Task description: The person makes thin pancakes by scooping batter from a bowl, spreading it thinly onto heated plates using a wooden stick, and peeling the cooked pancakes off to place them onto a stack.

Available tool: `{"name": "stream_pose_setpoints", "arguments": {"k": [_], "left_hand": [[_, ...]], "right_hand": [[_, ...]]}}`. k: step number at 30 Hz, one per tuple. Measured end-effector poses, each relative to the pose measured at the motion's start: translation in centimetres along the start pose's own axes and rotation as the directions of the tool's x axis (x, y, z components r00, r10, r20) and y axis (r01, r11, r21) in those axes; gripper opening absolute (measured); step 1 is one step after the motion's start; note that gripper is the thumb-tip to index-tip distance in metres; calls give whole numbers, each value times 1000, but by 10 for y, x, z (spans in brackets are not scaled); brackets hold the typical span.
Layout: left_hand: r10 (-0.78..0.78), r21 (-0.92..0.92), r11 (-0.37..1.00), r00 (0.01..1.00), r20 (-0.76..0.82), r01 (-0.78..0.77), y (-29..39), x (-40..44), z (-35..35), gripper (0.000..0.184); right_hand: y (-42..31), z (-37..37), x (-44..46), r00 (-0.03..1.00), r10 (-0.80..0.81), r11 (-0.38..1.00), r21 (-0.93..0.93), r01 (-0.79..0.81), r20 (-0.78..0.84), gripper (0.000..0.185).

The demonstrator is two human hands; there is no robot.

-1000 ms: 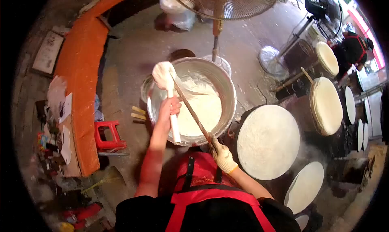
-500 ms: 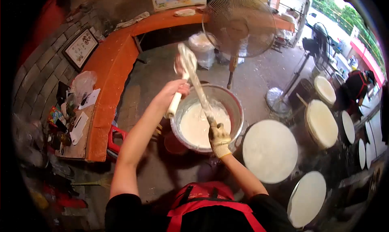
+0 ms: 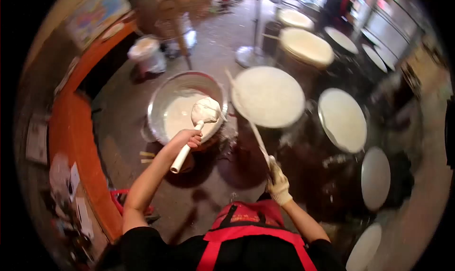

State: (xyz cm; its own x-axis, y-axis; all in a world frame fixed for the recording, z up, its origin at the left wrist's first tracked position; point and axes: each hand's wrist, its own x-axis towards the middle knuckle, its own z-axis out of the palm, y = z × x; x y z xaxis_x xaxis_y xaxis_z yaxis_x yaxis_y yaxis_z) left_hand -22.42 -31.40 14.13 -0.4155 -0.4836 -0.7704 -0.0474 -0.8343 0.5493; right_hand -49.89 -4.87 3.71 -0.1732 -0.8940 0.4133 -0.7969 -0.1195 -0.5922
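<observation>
My bare left hand (image 3: 189, 138) is closed round the white handle of a ladle (image 3: 205, 111), whose batter-coated bowl is over the right part of a large metal pot (image 3: 154, 111). Pale batter (image 3: 179, 115) lies in the pot. In a cream work glove, my right hand (image 3: 277, 182) grips the lower end of a long batter-smeared stick (image 3: 258, 139). The stick slants up and left, its far end by the left edge of a round griddle covered with a pale sheet (image 3: 269, 96).
More round griddles stand to the right, one bearing a pale sheet (image 3: 343, 120). A stack of flat rounds (image 3: 307, 47) is farther back. An orange-covered counter (image 3: 71, 129) runs along the left. A lidless-looking bucket (image 3: 147, 55), a fan stand and a person (image 3: 337, 8) are beyond.
The view has swung right. The ladle and stick, crossed or close together before, are now apart: the ladle is lower over the pot, the stick out to the right by the griddle.
</observation>
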Motion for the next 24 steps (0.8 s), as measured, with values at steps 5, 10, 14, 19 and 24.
{"name": "stream_pose_setpoints", "arguments": {"k": [5, 10, 14, 19, 24], "left_hand": [[-111, 446, 895, 972, 208, 6, -22, -18, 156, 8], [-654, 511, 721, 702, 281, 468, -46, -25, 340, 13], [-784, 603, 608, 511, 353, 517, -98, -27, 505, 19], [-250, 657, 215, 610, 752, -723, -220, -33, 696, 23], [-148, 222, -341, 285, 947, -914, -307, -20, 777, 37]], "right_hand": [[7, -69, -79, 943, 305, 950, 111, -292, -130, 59], [22, -177, -190, 772, 578, 815, 241, -527, -264, 60], [50, -269, -264, 667, 630, 776, 292, -559, -398, 54], [108, -407, -294, 641, 542, 795, 85, -600, -544, 57], [151, -471, -303, 476, 541, 562, -123, -818, -694, 46]]}}
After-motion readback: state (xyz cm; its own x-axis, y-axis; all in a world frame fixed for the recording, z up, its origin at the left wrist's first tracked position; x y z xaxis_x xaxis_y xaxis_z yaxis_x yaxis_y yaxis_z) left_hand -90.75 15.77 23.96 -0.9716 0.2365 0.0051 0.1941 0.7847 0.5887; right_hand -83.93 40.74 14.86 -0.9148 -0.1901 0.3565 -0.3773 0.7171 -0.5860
